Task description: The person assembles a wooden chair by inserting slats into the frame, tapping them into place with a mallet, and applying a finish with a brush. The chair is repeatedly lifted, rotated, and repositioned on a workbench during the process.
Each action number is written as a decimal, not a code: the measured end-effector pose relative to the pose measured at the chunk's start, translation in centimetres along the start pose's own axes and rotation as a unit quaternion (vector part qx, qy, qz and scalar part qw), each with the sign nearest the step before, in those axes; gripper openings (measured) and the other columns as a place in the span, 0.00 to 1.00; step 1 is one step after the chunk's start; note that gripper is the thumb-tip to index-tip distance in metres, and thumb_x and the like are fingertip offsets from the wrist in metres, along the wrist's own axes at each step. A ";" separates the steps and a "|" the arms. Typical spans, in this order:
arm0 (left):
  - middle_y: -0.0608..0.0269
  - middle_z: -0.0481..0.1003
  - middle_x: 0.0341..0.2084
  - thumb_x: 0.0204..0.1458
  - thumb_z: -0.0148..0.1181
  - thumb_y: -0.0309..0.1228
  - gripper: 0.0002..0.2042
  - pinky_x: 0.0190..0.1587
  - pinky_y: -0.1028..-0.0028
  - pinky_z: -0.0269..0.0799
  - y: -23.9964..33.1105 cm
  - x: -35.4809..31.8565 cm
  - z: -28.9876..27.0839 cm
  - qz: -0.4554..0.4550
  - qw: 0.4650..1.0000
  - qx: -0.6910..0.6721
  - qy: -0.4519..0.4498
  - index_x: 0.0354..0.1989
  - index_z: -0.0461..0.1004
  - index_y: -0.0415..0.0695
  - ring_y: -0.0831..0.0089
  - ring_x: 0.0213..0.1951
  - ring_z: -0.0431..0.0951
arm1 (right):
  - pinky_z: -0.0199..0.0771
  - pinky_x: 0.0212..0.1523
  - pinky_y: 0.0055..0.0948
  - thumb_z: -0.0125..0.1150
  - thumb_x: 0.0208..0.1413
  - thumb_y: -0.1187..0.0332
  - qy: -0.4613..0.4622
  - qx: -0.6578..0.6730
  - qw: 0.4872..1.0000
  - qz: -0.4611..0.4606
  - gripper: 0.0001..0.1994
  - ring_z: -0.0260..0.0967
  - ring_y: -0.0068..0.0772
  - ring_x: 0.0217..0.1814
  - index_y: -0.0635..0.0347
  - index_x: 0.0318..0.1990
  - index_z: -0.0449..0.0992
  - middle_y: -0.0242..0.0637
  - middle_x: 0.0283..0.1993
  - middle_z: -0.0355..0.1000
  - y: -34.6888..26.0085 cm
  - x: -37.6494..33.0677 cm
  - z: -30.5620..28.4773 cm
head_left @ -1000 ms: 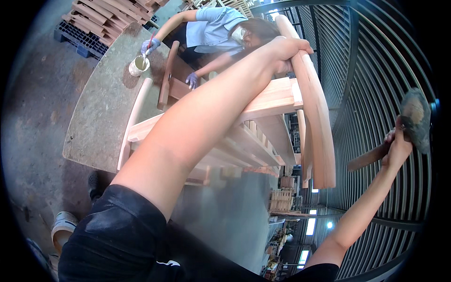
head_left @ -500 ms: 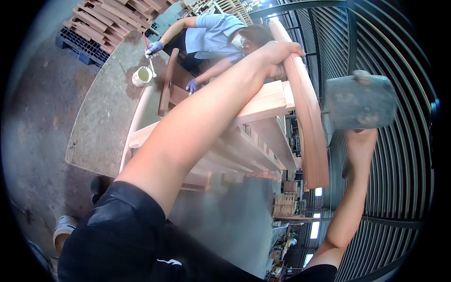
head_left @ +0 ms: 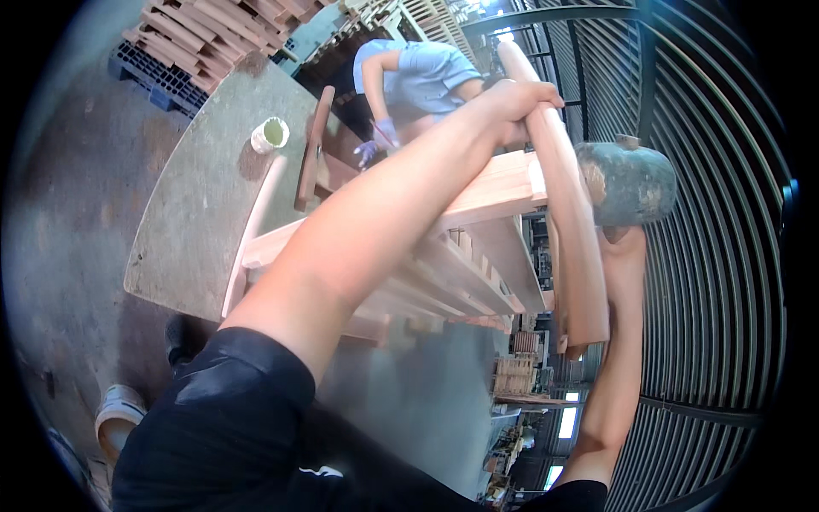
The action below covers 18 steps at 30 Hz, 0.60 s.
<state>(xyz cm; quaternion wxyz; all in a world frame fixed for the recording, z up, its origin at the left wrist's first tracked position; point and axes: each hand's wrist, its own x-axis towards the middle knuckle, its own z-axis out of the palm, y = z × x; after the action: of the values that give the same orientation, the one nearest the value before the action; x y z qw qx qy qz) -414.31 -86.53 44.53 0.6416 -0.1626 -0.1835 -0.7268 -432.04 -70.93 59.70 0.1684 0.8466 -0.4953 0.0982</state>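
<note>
My left hand (head_left: 522,104) is wrapped round the upper part of a long, curved wooden rail (head_left: 567,205). The rail stands across the end of a pale wooden crosspiece (head_left: 495,192), which belongs to a slatted wooden frame (head_left: 461,277). On the rail's right side is a mallet (head_left: 636,183) with a big, dark, scuffed head, at or very close to the wood; whether they touch I cannot tell. Just below that head, my right hand (head_left: 621,241) is closed on the mallet, its fingers and the handle mostly hidden.
Across the frame, a co-worker (head_left: 418,77) in a blue shirt bends over, with a gloved hand (head_left: 375,145) holding a thin red stick-like tool. A white cup (head_left: 271,134) stands on the grey table (head_left: 188,213). Wood pieces (head_left: 205,38) are stacked behind; a bucket (head_left: 119,418) stands lower left.
The mallet in my right hand has swung left, up to the rail. My left hand still grips the rail. The co-worker's gloved hand has left the white cup and moved right, toward the frame.
</note>
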 end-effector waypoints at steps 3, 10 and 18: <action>0.50 0.77 0.27 0.50 0.64 0.23 0.13 0.35 0.58 0.85 -1.1 0.9 0.1 0.071 0.997 0.020 0.034 0.41 0.69 0.35 0.57 0.30 0.83 | 0.74 0.42 0.37 0.63 0.51 0.71 0.007 -0.050 0.999 -0.013 0.10 0.76 0.40 0.36 0.71 0.38 0.78 0.48 0.33 0.78 0.6 0.5 -1.5; 0.50 0.76 0.28 0.49 0.65 0.23 0.15 0.35 0.57 0.85 -0.5 0.1 0.4 0.009 1.000 0.004 0.029 0.42 0.67 0.32 0.58 0.30 0.83 | 0.69 0.31 0.26 0.67 0.57 0.67 0.197 -0.108 0.969 0.104 0.09 0.68 0.20 0.26 0.63 0.38 0.78 0.32 0.27 0.73 7.5 1.5 -11.5; 0.47 0.74 0.32 0.49 0.65 0.22 0.22 0.34 0.55 0.85 -1.4 0.1 1.5 0.017 1.000 -0.011 0.021 0.49 0.61 0.30 0.54 0.31 0.82 | 0.70 0.26 0.22 0.61 0.63 0.69 0.392 0.172 0.900 0.078 0.04 0.62 0.16 0.21 0.58 0.39 0.79 0.30 0.22 0.68 6.5 3.8 -16.6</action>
<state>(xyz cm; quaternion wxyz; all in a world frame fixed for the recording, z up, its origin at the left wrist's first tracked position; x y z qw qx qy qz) -415.73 -85.78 45.79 0.6555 -0.1574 -0.1596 -0.7211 -435.85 -70.62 77.58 0.1925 0.7139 -0.4289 0.5189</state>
